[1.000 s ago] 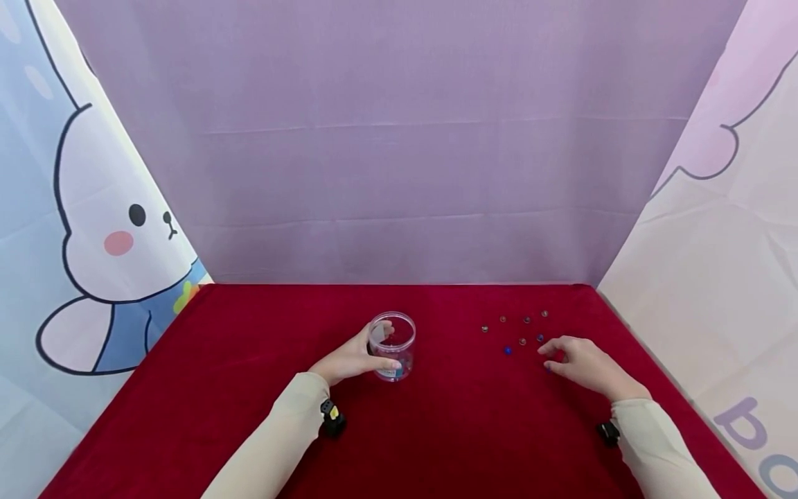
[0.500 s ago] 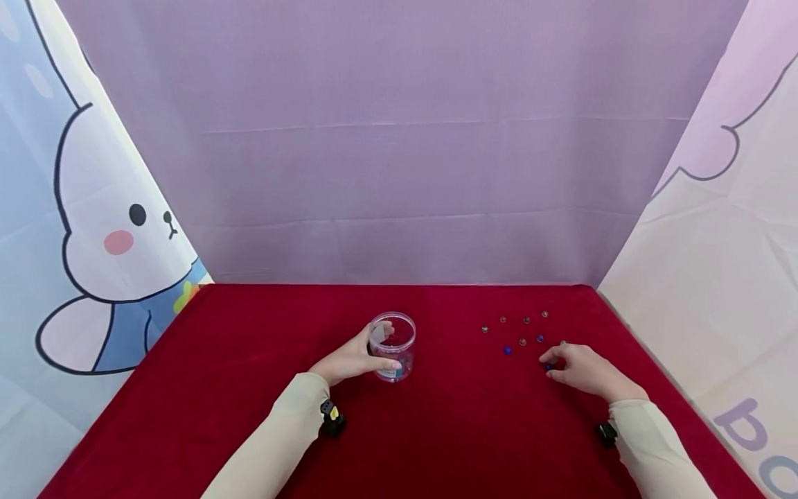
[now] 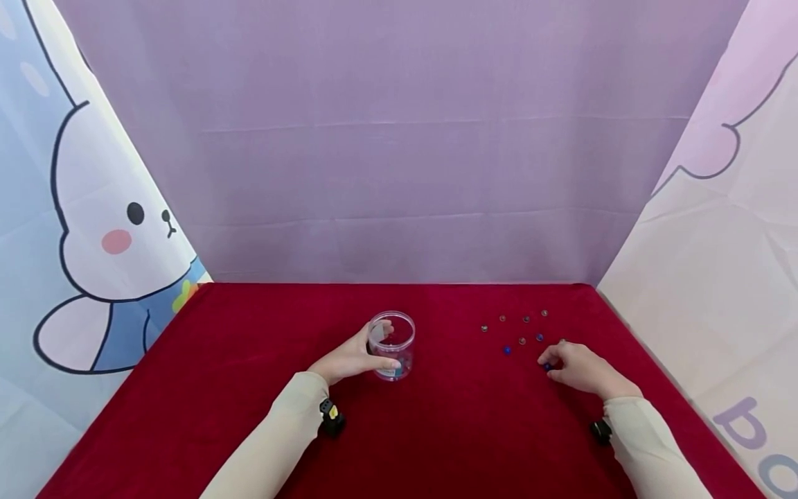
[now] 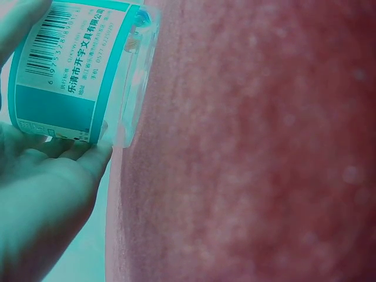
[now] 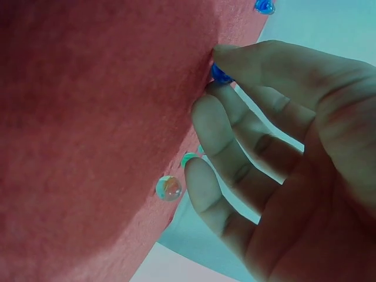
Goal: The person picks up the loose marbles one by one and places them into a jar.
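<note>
A clear open-topped jar (image 3: 402, 346) stands upright on the red cloth, and my left hand (image 3: 352, 358) grips its side from the left. In the left wrist view the jar's printed label (image 4: 64, 64) and a few marbles near its bottom show beside my left hand (image 4: 47, 182). My right hand (image 3: 582, 369) is low over the cloth at the right. The right wrist view shows a blue marble (image 5: 221, 73) pinched between thumb and fingers of my right hand (image 5: 282, 141). A clear marble with an orange swirl (image 5: 169, 188) lies near the other fingertips.
Several small marbles lie on the red cloth (image 3: 436, 430) behind and left of my right hand, among them a blue one (image 3: 507, 350) and a greenish one (image 3: 484, 328). A purple curtain (image 3: 399, 152) stands behind the table, with printed panels (image 3: 717, 277) at the sides.
My right hand has come slightly lower and its thumb and fingers have closed on the blue marble; a marble behind the hand has come into view. My left hand and the jar have stayed put.
</note>
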{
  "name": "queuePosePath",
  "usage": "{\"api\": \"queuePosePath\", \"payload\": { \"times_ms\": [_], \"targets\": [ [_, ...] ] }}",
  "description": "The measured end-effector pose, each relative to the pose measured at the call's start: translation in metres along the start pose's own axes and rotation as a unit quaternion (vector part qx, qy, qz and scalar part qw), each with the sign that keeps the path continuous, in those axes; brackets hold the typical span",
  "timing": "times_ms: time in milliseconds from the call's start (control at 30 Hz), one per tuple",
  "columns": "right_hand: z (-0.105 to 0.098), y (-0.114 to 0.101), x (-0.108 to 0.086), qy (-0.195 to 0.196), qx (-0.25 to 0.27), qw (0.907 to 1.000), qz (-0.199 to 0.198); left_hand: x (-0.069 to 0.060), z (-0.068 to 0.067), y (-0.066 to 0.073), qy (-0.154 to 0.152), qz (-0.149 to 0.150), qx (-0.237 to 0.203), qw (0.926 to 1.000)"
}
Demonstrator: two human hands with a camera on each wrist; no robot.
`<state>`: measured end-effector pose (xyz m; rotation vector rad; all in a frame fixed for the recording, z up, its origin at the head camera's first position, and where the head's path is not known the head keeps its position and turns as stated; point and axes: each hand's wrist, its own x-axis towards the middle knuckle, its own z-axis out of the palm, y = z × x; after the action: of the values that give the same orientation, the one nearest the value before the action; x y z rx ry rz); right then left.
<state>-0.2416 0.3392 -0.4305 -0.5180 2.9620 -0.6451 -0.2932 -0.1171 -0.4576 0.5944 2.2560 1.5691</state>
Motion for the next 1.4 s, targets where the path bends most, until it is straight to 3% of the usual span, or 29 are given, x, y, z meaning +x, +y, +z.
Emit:
{"api": "queuePosePath", "payload": {
  "times_ms": [700, 1400],
  "targets": [
    [-0.003, -0.005, 0.006, -0.008, 0.001, 1.0000, 0.000, 0.000, 0.000, 0.000, 0.002, -0.001, 0.005, 1.0000],
    [-0.004, -0.021, 0.016, 0.023, 0.000, 0.9996, -0.019, 0.000, 0.000, -0.001, 0.002, 0.002, 0.001, 1.0000]
  ]
}}
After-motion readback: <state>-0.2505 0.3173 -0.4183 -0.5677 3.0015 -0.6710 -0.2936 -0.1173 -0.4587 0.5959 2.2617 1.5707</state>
